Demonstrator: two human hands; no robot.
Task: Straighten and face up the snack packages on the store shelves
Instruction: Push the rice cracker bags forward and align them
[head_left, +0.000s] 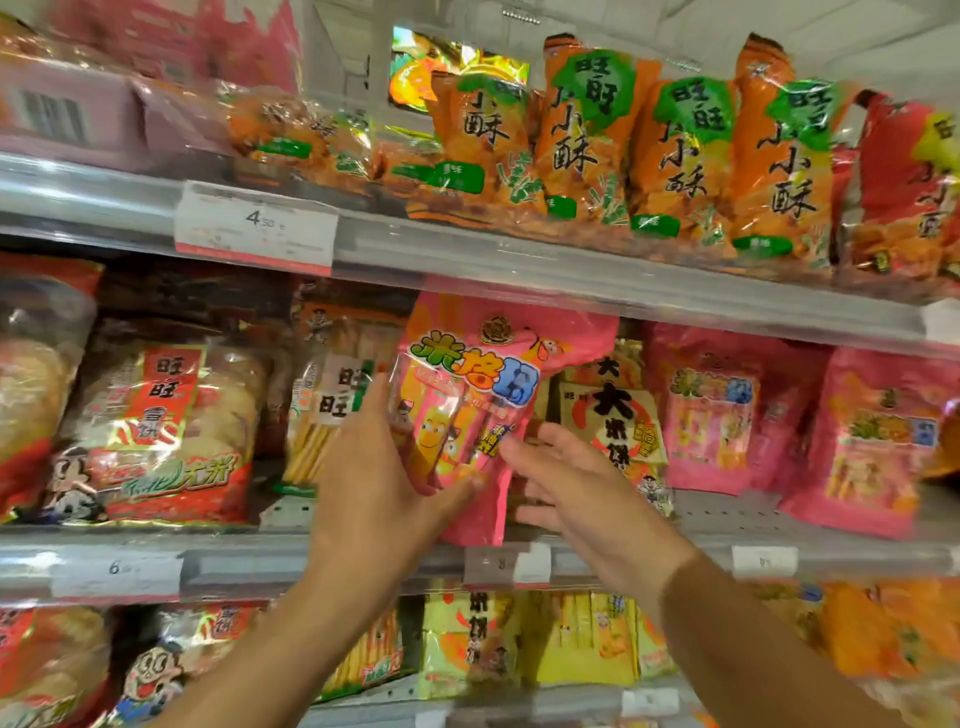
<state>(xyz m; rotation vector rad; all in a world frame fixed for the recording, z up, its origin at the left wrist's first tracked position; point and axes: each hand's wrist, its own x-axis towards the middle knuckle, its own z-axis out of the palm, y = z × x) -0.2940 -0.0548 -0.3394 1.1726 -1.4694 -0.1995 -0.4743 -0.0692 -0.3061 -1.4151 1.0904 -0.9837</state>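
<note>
A pink snack package (483, 395) with cartoon figures stands tilted at the front of the middle shelf (332, 561). My left hand (379, 467) holds it from the left, thumb under its lower edge and fingers along its side. With its fingers spread, my right hand (576, 499) touches the package's lower right corner. Behind it is a yellow rice cracker bag (618, 415). To the right stand two more pink packages (711, 415) (878, 441).
Orange snack bags (675, 150) line the upper shelf, some lying flat at the left (306, 140). Red rice cracker bags (161, 431) and a stick snack bag (327, 395) fill the middle shelf's left. Yellow bags (524, 639) sit on the lower shelf. Price tags (254, 228) hang on the rails.
</note>
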